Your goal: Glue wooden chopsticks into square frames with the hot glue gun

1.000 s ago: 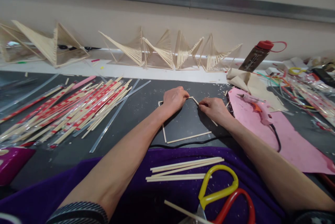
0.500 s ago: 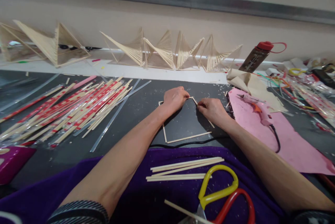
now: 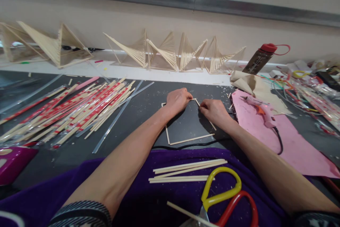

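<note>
On the dark mat, thin wooden sticks form a four-sided frame, with its near stick (image 3: 191, 139) lying crosswise and its left side partly behind my left forearm. My left hand (image 3: 178, 100) is closed, its fingertips pinching the far stick close to the frame's far right corner. Just right of that corner, my right hand (image 3: 214, 111) pinches the upper part of the right-hand stick (image 3: 213, 124). This stick slants toward me, and its lower end stands apart from the near stick's right end. A black cord (image 3: 196, 145) runs close below the frame.
Loose sticks (image 3: 186, 178) and yellow-and-red scissors (image 3: 221, 198) lie on purple cloth (image 3: 138, 198). Packaged sticks (image 3: 87, 110) spread leftward. A pink glue gun (image 3: 261, 110) rests on pink paper (image 3: 294, 145). Behind stand several stick models (image 3: 163, 55) and a bottle (image 3: 259, 58).
The lower end of the right-hand stick has swung slightly to the left. Both hands keep nearly the same place and grip.
</note>
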The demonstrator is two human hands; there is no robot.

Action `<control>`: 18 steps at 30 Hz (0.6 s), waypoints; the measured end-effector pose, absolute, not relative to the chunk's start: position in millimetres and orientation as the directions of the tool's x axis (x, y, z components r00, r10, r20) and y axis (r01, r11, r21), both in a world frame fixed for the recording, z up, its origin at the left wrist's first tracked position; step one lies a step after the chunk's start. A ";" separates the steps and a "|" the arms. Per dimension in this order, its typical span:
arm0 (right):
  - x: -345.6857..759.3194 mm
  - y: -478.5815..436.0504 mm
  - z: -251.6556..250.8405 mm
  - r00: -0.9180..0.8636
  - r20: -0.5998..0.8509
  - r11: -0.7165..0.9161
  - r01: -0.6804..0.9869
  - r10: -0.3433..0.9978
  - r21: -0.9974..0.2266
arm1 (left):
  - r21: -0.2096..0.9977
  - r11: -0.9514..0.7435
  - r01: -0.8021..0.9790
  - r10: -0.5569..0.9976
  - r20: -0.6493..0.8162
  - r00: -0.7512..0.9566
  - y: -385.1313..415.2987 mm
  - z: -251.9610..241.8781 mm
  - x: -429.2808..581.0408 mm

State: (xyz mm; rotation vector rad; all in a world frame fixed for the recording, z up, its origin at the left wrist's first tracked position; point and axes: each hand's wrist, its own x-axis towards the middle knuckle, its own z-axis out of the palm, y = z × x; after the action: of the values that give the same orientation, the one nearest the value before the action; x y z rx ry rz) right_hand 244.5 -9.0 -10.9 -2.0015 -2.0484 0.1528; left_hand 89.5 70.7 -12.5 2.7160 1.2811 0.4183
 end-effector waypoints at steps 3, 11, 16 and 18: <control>243.5 -8.7 -10.5 0.002 0.108 0.026 0.968 0.994 -0.249 | 0.217 -0.630 0.746 0.777 0.188 0.601 70.1 -11.7 89.8; 244.2 -8.1 -12.1 0.017 0.096 0.009 0.966 0.995 -0.258 | 0.211 -0.624 0.753 0.782 0.190 0.594 69.5 -11.5 89.5; 245.1 -7.0 -14.4 0.026 0.112 0.011 0.951 0.993 -0.310 | 0.215 -0.623 0.752 0.782 0.193 0.593 70.7 -12.9 88.8; 244.9 -6.7 -14.7 0.032 0.113 0.005 0.949 0.993 -0.314 | 0.218 -0.624 0.751 0.782 0.192 0.593 71.1 -13.0 88.8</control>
State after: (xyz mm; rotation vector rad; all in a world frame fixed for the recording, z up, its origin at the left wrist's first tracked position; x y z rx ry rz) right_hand 244.9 -6.7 -14.7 -2.0119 -1.9835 0.2033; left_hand 88.8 71.1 -13.0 2.7013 1.3042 0.4106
